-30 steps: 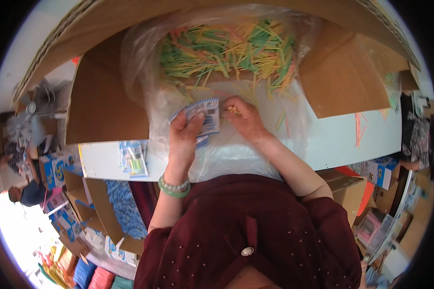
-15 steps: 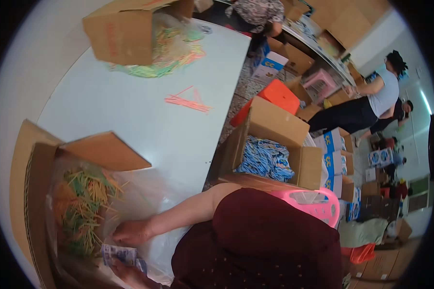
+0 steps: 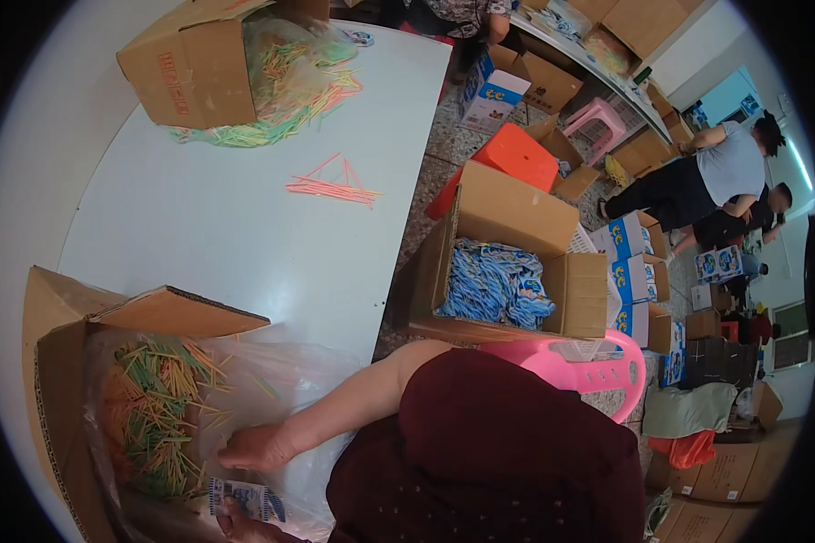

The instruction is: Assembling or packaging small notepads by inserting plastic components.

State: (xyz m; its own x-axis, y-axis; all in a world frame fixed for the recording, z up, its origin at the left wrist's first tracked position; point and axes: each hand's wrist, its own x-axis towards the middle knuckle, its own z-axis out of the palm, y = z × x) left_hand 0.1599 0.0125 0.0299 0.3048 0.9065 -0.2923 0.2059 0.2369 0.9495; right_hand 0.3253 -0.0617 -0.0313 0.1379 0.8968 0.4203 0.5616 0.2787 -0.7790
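Note:
My left hand (image 3: 243,523) is closed on a small blue-and-white packet (image 3: 242,498), thumb against its face, low at the left. Just above it is my right hand (image 3: 258,448), its fingers pressed together and bent; whatever they may pinch is too small to make out. Both hands are over a clear plastic liner (image 3: 312,371) spilling from an open cardboard box (image 3: 59,416). Inside the liner lies a loose heap of thin sticks (image 3: 158,416), green, yellow and orange, beside my right fingertips.
On the white table (image 3: 199,235) lies a small pile of pink sticks (image 3: 335,192). Beyond it, a tipped carton (image 3: 190,77) spills more sticks. Right of the table stands a carton of blue packets (image 3: 493,285), near a pink chair (image 3: 598,371) and a red stool (image 3: 516,163). Other people stand farther off.
My right hand has lifted slightly away from the packet. My left hand and the packet have shifted a little down and right. The whole view has turned slightly.

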